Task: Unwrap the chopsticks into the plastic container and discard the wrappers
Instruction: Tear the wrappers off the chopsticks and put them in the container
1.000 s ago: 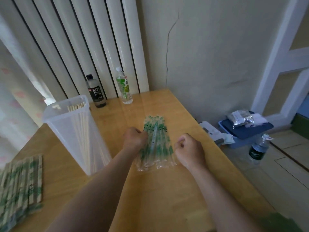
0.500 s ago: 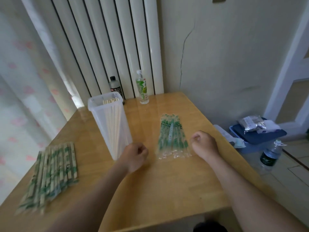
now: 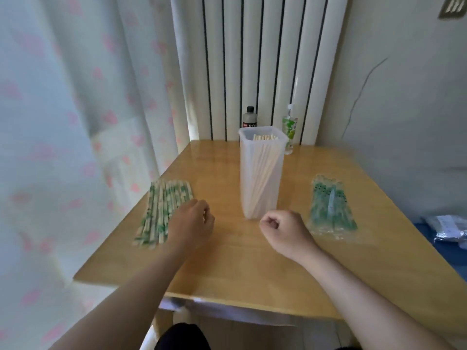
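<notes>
From my seat I judge the job partly done. The plastic container stands upright in the middle of the table, and a good bundle of bare chopsticks leans inside it, their tips showing at the open rim. To its left lies a pile of wrapped chopsticks, side by side in green-printed sleeves, so plenty is left to open. To its right, well apart from that pile, lies a flat stack of clear green-printed wrappers. They look empty to me, and since they lie on the table, the discarding has not been done. My left hand hangs at the near right edge of the wrapped pile with its back to the camera and its fingers curled under. I cannot tell whether they touch or pinch a sleeve. My right hand is balled in a loose fist just in front of the container's base, with nothing in it that I can see. I read the step in hand as fetching the next wrapped pair from the left pile. At the back edge stand a dark bottle and a green-labelled bottle, which have no part in this.
</notes>
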